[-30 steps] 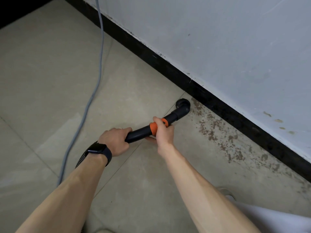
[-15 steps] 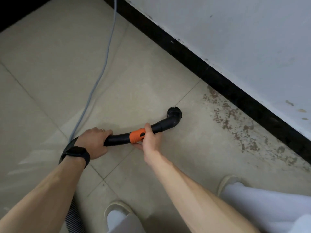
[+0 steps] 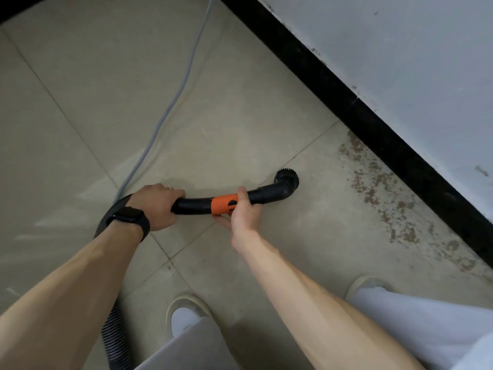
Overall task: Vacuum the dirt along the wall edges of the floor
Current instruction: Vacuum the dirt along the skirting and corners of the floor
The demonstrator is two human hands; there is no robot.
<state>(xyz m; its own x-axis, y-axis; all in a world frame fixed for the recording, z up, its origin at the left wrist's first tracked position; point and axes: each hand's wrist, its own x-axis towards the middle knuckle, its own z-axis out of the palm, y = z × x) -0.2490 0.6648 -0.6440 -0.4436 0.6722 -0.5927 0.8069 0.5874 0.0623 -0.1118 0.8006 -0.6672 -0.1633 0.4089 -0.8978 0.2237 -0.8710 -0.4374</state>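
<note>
– Along the black skirting, at the foot of the wall, how much dirt is left?

– Plenty, going by the head view. A band of brown flecks lies on the floor just beside the skirting. It runs from the grout line toward the person's right shoe, and none of that strip looks cleaned.

– And the tile beyond the grout line?

– I see no flecks there. I'd judge that stretch done, though it may simply never have been dirty.

– Where is the vacuum head?

– The brush nozzle sits low by the grout line, apart from the flecks and short of the skirting. I cannot tell whether its bristles touch the tile.

– And the grip?

– The left hand is wrapped round the rear of the black wand, where the ribbed hose joins. The right hand is curled round the orange collar, thumb on top.

– So what remains?

– By my reckoning, the whole dirty strip. The nozzle has to go in against the skirting and work along it. The grey cable lies well apart, on the left.
</note>
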